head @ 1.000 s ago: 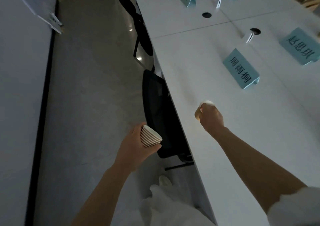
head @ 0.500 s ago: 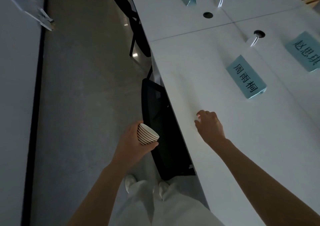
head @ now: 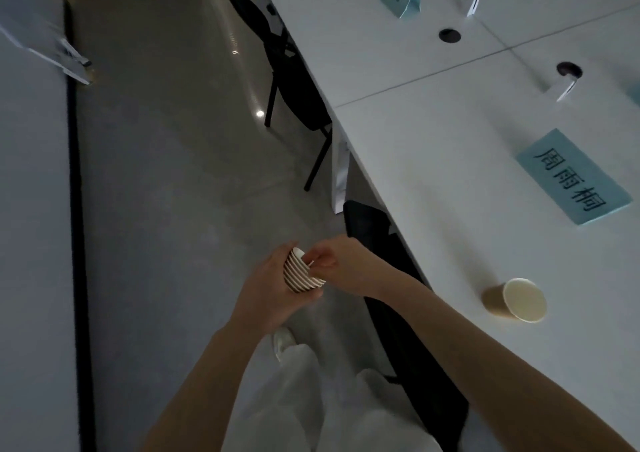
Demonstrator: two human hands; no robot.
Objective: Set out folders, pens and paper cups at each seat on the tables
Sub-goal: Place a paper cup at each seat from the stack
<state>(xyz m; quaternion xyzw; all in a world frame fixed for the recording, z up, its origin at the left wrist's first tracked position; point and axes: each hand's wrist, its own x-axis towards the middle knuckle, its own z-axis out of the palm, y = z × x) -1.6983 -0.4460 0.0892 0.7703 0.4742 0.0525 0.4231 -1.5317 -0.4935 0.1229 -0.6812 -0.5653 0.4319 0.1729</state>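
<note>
Table [head: 433,160]: a paper cup [head: 516,300] is being carried upright at 4 o'clock, below the name card [head: 573,177].
Chair [head: 391,278]: is being kept tucked under the table edge.
Left hand [head: 266,289]: the cup stack [head: 300,273] is being gripped at 6 o'clock, off the table.
Right hand [head: 337,263]: the stack's top rim is being pinched.

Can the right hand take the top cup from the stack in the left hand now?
Probably yes. The right hand already pinches the rim of the top cup, the left hand steadies the stack, and nothing lies between them.
</note>
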